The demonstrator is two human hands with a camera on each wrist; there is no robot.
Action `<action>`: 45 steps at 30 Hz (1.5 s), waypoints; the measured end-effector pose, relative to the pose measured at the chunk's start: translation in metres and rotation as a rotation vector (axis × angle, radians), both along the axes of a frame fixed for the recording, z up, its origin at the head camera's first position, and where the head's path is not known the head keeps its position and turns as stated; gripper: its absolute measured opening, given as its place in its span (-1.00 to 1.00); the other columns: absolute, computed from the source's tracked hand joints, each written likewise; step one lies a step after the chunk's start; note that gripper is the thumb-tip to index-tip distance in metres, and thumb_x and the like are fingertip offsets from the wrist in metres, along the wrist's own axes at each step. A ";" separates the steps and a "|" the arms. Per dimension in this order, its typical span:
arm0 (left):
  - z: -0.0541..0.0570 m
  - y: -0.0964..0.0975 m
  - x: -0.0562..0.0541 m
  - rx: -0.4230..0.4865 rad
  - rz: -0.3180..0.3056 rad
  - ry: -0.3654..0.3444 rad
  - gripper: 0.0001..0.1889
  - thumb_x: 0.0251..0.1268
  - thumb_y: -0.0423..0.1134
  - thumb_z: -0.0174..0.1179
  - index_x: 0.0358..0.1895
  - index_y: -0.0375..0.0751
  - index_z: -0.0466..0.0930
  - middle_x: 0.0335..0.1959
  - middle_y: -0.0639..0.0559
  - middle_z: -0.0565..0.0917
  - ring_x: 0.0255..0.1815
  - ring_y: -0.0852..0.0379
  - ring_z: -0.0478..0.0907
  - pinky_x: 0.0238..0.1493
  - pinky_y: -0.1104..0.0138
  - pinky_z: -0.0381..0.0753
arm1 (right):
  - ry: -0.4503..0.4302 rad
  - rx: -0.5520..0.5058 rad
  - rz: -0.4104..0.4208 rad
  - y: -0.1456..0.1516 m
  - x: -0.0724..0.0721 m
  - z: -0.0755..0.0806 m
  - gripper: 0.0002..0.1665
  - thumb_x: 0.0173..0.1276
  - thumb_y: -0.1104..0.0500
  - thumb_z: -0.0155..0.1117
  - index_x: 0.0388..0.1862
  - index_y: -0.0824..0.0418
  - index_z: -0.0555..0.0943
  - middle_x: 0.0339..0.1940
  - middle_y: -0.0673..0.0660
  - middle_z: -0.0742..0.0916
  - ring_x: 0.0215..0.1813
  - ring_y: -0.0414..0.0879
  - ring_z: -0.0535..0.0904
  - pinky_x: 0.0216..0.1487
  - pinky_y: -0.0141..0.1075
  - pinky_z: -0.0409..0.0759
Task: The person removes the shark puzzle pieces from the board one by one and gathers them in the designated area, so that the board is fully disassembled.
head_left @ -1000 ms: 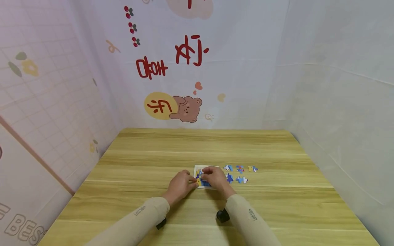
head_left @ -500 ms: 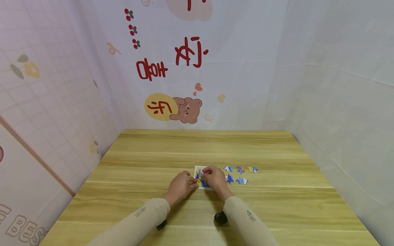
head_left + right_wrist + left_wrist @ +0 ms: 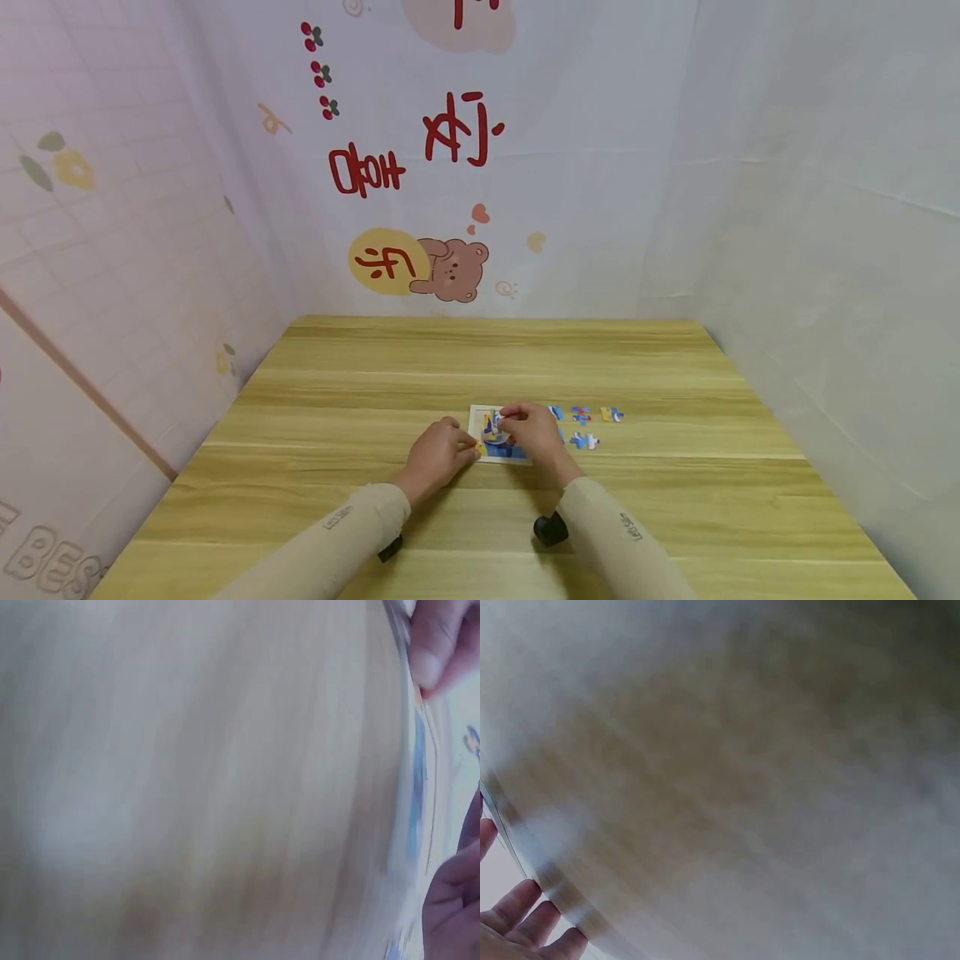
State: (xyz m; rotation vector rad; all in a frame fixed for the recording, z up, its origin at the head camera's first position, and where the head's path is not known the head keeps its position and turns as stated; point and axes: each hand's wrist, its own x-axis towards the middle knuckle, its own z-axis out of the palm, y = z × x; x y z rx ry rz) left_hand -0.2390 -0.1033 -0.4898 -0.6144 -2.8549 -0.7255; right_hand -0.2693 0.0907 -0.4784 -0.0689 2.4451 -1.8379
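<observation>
A small jigsaw puzzle with blue and yellow artwork lies in a white-edged tray on the table. My left hand rests at the tray's left edge, fingertips on its lower left corner. Its fingers are spread and relaxed in the left wrist view. Over the tray's right part, my right hand pinches a small pale puzzle piece between thumb and index finger. The hand hides the tray's right side. In the right wrist view the tray appears edge-on between both hands.
To the right of the tray lie several loose pieces: a red and blue piece, a yellow and blue piece and a light blue piece. Others are partly behind the right hand. White printed cloth walls surround the wooden table.
My right hand has moved slightly right and up from the puzzle, uncovering more of its middle and covering some loose pieces. The left hand stays at the tray's edge.
</observation>
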 end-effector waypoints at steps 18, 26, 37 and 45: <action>0.002 0.000 0.000 0.017 0.035 -0.050 -0.81 0.24 -0.19 0.37 -0.20 -0.23 0.78 -0.05 -0.21 0.61 -0.05 -0.13 0.57 0.01 -0.03 0.56 | -0.146 0.184 -0.152 0.175 0.010 0.007 -0.61 0.43 0.14 0.26 0.13 0.34 0.60 -0.18 0.13 0.73 -0.23 -0.05 0.64 -0.29 -0.22 0.52; 0.001 0.000 -0.001 0.017 0.035 -0.050 -0.81 0.23 -0.18 0.37 -0.21 -0.22 0.77 -0.10 -0.16 0.60 -0.11 -0.09 0.56 -0.03 -0.01 0.56 | -0.135 0.240 -0.167 0.191 0.013 0.000 -0.67 0.41 0.21 0.24 0.03 0.41 0.63 -0.33 0.11 0.73 -0.35 -0.11 0.62 -0.41 -0.23 0.49; 0.000 0.001 0.000 0.015 0.022 -0.047 -0.82 0.24 -0.18 0.37 -0.21 -0.21 0.77 -0.14 -0.12 0.59 -0.16 -0.04 0.55 -0.08 0.03 0.56 | -0.106 0.254 -0.200 0.191 0.013 -0.005 -0.67 0.37 0.27 0.23 0.02 0.47 0.61 -0.46 0.12 0.69 -0.43 -0.11 0.57 -0.48 -0.27 0.50; 0.005 0.000 0.000 -0.002 0.032 -0.058 -0.81 0.24 -0.17 0.37 -0.20 -0.22 0.76 -0.11 -0.13 0.60 -0.12 -0.07 0.56 -0.06 0.02 0.57 | -0.070 0.268 -0.215 0.181 0.010 0.000 -0.64 0.41 0.23 0.19 0.08 0.44 0.61 -0.37 0.18 0.71 -0.41 -0.07 0.58 -0.44 -0.29 0.51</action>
